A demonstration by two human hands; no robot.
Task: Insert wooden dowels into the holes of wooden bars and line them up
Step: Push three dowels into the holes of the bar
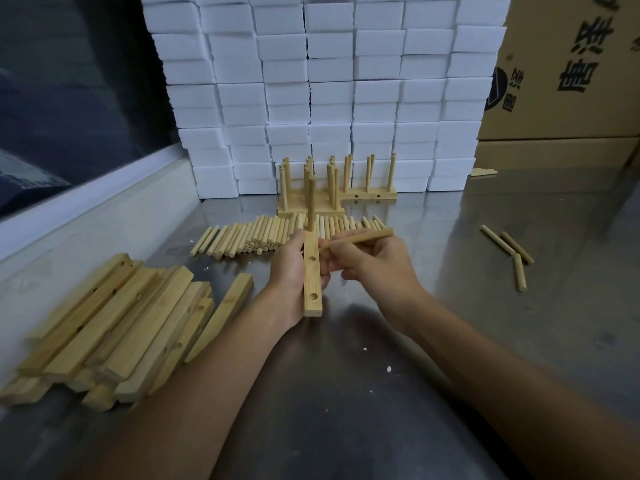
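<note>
At centre, the left hand (289,271) grips a bar (312,271) with one dowel seated and two holes empty, the right hand (372,261) pinches the next dowel (363,236), finished bars (332,192) stand at twelve o'clock, undone bars (114,327) wait at eight o'clock.

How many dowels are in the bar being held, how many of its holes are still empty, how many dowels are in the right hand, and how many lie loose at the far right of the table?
Dowels standing in the held bar: 1
Empty holes visible in that bar: 2
Dowels in the right hand: 1
Loose dowels at far right: 3
Total dowels counted: 5
</note>
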